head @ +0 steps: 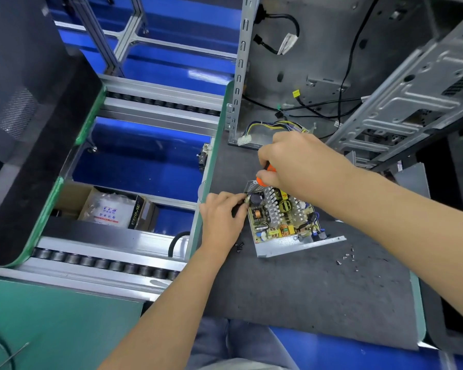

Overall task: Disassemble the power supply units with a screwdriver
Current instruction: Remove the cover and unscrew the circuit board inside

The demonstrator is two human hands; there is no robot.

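Power supply unit [284,222] lies between the hands: left hand [222,217] pinches its corner, right hand [300,164] grips what looks like a screwdriver [265,174].

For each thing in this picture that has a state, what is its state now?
Open grey metal power supply unit: cover off, circuit board exposed.
Orange-handled screwdriver: upright, gripped by right hand.
Left hand: holds the unit's left edge.
Small loose screws: removed, scattered on dark grey mat.

A dark grey felt-covered worktop [305,289] with green edging stands beside a silver aluminium roller conveyor frame [155,108] over glossy blue floor [145,153].
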